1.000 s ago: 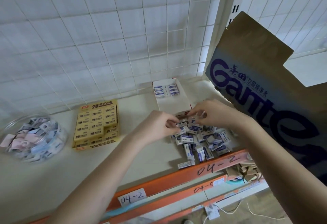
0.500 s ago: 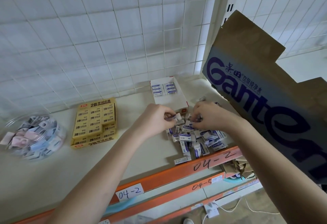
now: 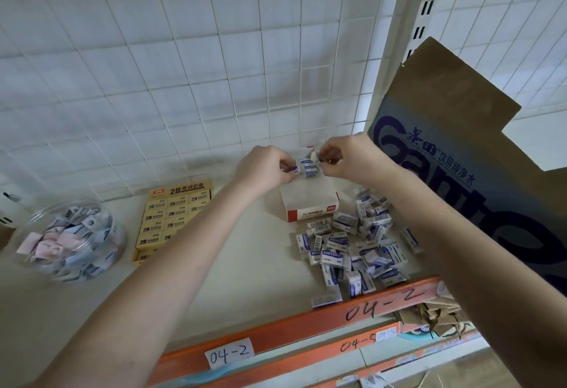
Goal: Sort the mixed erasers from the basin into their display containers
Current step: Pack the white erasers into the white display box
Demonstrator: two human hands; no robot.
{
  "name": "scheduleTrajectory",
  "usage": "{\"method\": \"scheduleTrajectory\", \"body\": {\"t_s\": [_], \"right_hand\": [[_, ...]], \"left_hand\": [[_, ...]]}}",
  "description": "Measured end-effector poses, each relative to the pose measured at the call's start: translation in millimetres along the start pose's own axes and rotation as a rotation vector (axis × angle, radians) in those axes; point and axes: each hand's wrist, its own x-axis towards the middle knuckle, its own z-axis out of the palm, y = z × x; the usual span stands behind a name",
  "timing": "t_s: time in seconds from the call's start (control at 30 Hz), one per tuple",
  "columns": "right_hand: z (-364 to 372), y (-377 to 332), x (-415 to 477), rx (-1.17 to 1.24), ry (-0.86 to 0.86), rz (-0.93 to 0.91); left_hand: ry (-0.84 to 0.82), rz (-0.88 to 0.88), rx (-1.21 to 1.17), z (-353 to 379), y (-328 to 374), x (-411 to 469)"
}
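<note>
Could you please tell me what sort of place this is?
Probably a stationery shop or stockroom shelf: an orange rail labelled 04-2, a wire-grid back panel, and a yellow 2B eraser box.

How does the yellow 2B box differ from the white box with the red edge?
The yellow 2B box is packed with rows of yellow erasers; the white box holds only a few blue-and-white erasers at its far end. The left hand and right hand work over the white box; neither touches the yellow box. Both boxes lie open on the shelf.
</note>
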Motion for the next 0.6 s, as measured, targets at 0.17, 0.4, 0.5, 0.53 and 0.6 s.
{"method": "scheduleTrajectory", "body": {"t_s": [0.17,0.4,0.5,0.53,0.6], "right_hand": [[35,11,38,-0.231,-0.196,0.003],[49,14,51,-0.479,-0.278,-0.061],[53,21,55,-0.422,-0.256,-0.064],[54,23,55,-0.379,-0.244,-0.054],[56,27,57,-0.311,-0.223,-0.029]], "left_hand": [[-0.127,-0.032,0.318,25,-3,24],[-0.085,-0.044,0.428,36,-10,32],[-0.079,-0.063,0.395,38,-12,33],[-0.083,-0.071,0.361,39,-13,32],[-0.084,-0.079,0.288,41,-14,32]]}}
